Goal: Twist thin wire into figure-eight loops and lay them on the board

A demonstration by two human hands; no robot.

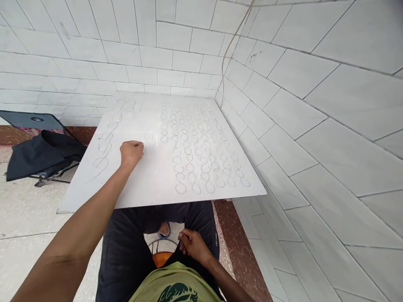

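A white board (135,188) lies across in front of me, carrying columns of thin, dark looped lines (206,167) on its right half. Fainter looped lines (102,147) run down its left side. My left hand (131,153) is on the board, left of the middle, with thumb and fingers pinched together. Whatever the fingertips hold, if anything, is too small to make out. Just beyond them, small faint curved marks (148,137) show on the surface. My right hand (193,244) rests on my thigh in my lap, below the board's near edge, its fingers curled and nothing visible in them.
Tiled walls (292,105) stand close behind the board and along its right side. A cable (224,58) hangs down the corner. On the left is a folding chair (37,119) with a dark cloth (40,155) over it. An orange seat (161,258) shows beneath me.
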